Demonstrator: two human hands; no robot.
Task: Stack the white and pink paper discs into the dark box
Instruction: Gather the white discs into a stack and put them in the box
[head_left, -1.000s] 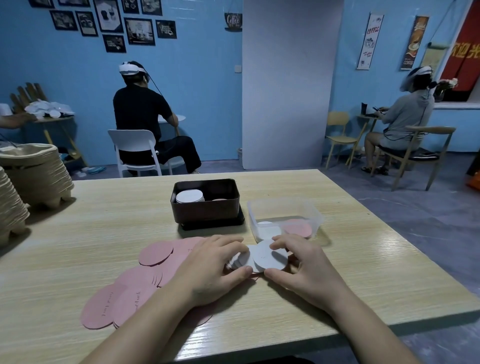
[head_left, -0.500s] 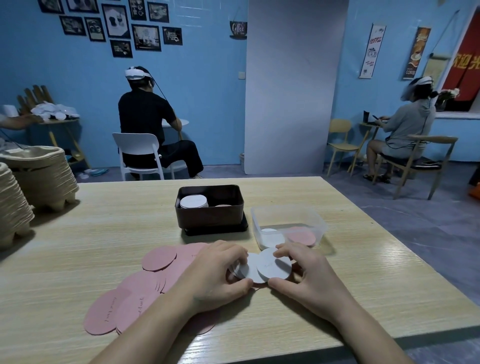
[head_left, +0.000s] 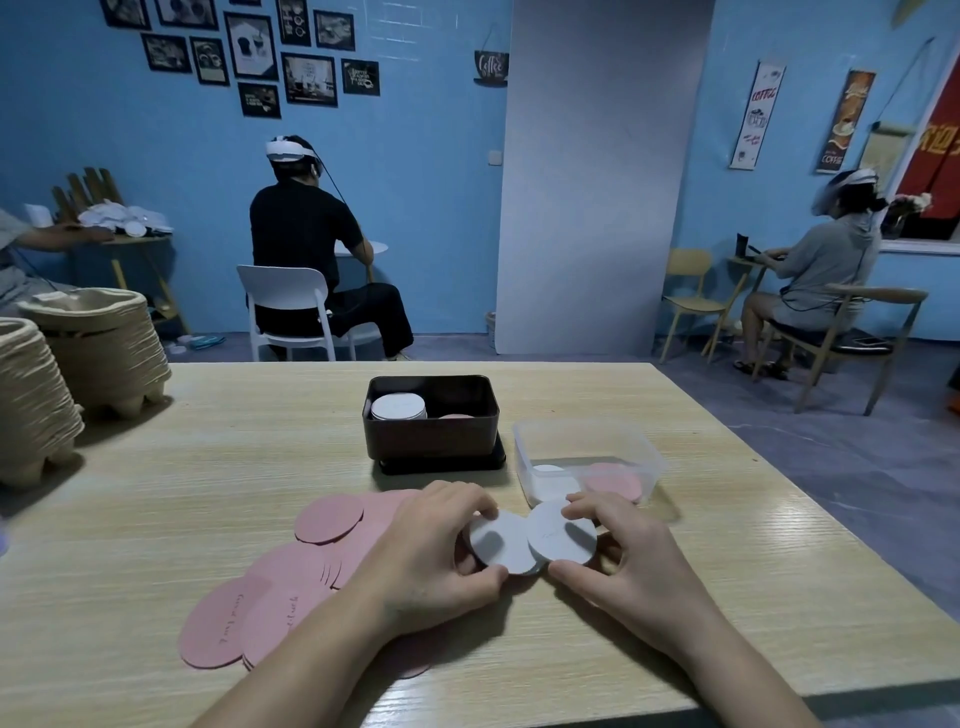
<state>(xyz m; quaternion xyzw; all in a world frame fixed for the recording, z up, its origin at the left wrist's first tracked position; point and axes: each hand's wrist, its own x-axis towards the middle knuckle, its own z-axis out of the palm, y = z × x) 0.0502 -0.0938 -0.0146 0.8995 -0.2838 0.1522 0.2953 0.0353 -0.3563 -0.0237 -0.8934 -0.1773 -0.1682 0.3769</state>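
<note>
Several white paper discs (head_left: 535, 538) lie overlapped on the table between my hands. My left hand (head_left: 434, 556) grips their left side with curled fingers and thumb. My right hand (head_left: 623, 558) pinches the right-most white disc between fingertips and thumb. Several pink discs (head_left: 291, 577) are fanned out on the table to the left, partly under my left arm. The dark box (head_left: 431, 436) stands behind my hands on its lid, holding a stack of white discs (head_left: 399, 406) at its left and a pink stack (head_left: 457, 415) barely showing at its right.
A clear plastic tub (head_left: 592, 434) right of the dark box holds white and pink discs. Stacks of pulp trays (head_left: 98, 348) stand at the table's left end. Other seated people and chairs are beyond the table's far edge. The table's right edge lies near the tub.
The white discs have been pushed closer together between my hands, and my fingers have curled further around them. The view shifted slightly downward.
</note>
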